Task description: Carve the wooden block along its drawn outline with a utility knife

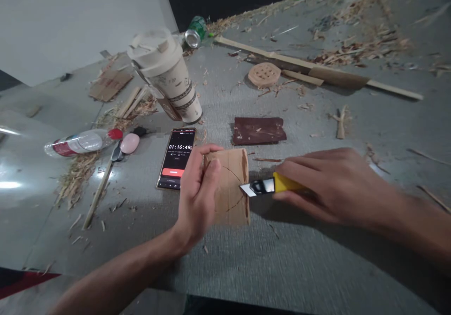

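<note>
Left hand (196, 183), closed on one board (230, 197), just right of one phone (172, 159); right hand (319, 183), closed around one knife (269, 186), blade (248, 191) at the board's edge. Left of the phone, one bottle (84, 143); beyond it, one cup (176, 82).

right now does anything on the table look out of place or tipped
Yes: shavings litter the table, especially left and far right, which looks messy. The bottle and can lie on their sides instead of standing upright.
</note>
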A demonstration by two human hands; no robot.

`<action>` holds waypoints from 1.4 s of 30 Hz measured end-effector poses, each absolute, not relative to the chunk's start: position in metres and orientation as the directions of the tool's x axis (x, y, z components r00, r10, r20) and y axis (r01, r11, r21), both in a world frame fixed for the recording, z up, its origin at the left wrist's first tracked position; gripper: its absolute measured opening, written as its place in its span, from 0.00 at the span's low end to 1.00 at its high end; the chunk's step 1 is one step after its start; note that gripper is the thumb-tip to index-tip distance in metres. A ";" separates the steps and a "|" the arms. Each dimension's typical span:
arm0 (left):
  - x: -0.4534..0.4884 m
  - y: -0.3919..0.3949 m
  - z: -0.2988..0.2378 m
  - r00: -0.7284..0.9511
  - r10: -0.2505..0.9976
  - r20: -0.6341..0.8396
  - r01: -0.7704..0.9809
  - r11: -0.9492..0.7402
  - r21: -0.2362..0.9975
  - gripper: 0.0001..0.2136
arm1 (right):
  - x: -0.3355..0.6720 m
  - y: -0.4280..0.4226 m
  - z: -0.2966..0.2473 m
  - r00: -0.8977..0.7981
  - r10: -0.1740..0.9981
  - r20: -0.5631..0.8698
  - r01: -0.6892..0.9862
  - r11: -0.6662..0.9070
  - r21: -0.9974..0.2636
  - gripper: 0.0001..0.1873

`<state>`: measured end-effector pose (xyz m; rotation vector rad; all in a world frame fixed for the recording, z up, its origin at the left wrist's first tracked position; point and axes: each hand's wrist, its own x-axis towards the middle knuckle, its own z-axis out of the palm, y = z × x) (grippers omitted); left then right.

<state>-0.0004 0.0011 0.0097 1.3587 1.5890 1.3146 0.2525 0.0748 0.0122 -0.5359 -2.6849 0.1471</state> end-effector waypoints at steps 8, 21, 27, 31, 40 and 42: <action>0.008 -0.030 0.012 0.013 0.997 0.078 0.354 -0.077 0.932 0.08 | 0.280 0.111 0.021 -0.436 0.742 0.509 0.812 0.569 -0.133 0.28; 0.008 -0.011 0.008 -0.185 0.981 0.061 0.219 -0.019 0.976 0.06 | 0.259 0.084 0.010 -0.785 0.445 0.431 0.418 0.894 -0.161 0.22; 0.012 -0.010 0.008 -0.159 0.984 -0.081 0.067 0.092 0.993 0.06 | 0.258 0.085 0.013 -0.708 0.498 0.500 0.570 0.822 -0.011 0.25; 0.011 -0.012 0.007 -0.150 0.987 -0.058 0.093 0.073 0.993 0.08 | 0.259 0.089 0.015 -0.637 0.574 0.515 0.669 0.743 0.001 0.27; 0.003 -0.002 -0.003 -0.244 0.969 -0.025 0.187 0.072 0.980 0.09 | 0.267 0.091 0.013 -0.748 0.462 0.476 0.467 0.877 -0.117 0.21; 0.001 0.001 -0.006 -0.246 0.968 -0.047 0.145 0.085 0.986 0.11 | 0.261 0.084 0.013 -0.793 0.416 0.444 0.383 0.908 -0.167 0.20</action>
